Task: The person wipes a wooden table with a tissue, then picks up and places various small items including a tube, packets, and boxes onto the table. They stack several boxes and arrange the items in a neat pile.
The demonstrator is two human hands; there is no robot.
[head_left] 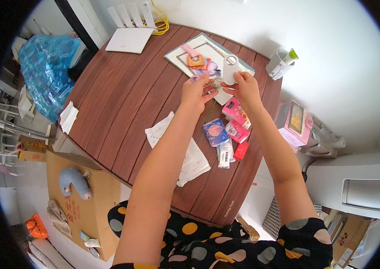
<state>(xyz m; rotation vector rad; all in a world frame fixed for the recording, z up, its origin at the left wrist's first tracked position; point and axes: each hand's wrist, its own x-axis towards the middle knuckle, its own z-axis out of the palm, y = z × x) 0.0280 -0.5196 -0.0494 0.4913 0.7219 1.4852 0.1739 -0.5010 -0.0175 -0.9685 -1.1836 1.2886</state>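
Both my hands are raised close together over the far right part of the wooden table (pixel 122 101). My left hand (pixel 195 94) pinches a small clear item (pixel 215 82), partly hidden by the fingers. In my right hand (pixel 246 89), thumb and forefinger meet at the lower end of a white rounded piece (pixel 229 71) with a round window or mirror. Beneath and beyond the hands lies a framed sheet (pixel 193 43). Orange sachets (pixel 195 61), a pink strip (pixel 190 50) and a purple-and-clear packet (pixel 213 68) rest on it.
Nearer me lie a blue tissue pack (pixel 216 132), pink packs (pixel 233 109), a red packet (pixel 241 151), a white packet (pixel 224 158) and a white paper sheet (pixel 193 164). A white router (pixel 130 39) and a white cup (pixel 279 64) stand along the back. A cardboard box (pixel 85 215) is left below.
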